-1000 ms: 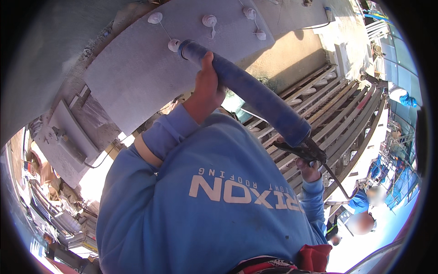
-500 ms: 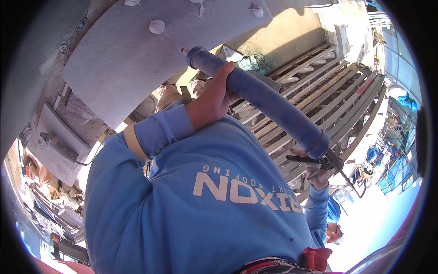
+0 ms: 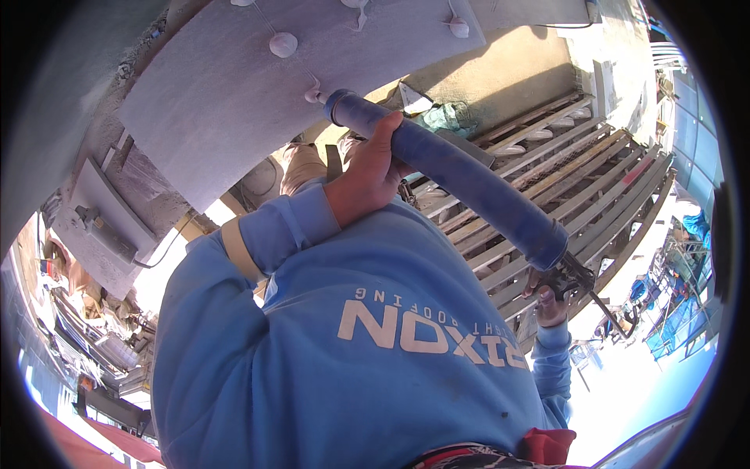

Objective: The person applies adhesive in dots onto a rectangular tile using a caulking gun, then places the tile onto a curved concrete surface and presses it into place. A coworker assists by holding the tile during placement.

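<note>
A long blue caulking gun lies slantwise across the view in both my hands. My left hand is wrapped round its barrel near the front end, thumb on top. At the rear, my right hand grips the dark handle and trigger, its fingers partly hidden. The nozzle tip touches a grey panel, where a small pale dab of sealant sits. Larger dabs stand farther up the panel, with thin strings trailing between some of them.
A slatted wooden pallet lies beyond the gun on the right. On the left rests an angle grinder with a cord, on a grey slab. Crumpled greenish plastic lies near the panel's edge. Blue netting and scaffold-like frames stand far right.
The trigger has been squeezed in toward the handle by my right hand. A fresh dab of sealant has come out at the nozzle. A person at the lower right has gone out of sight.
</note>
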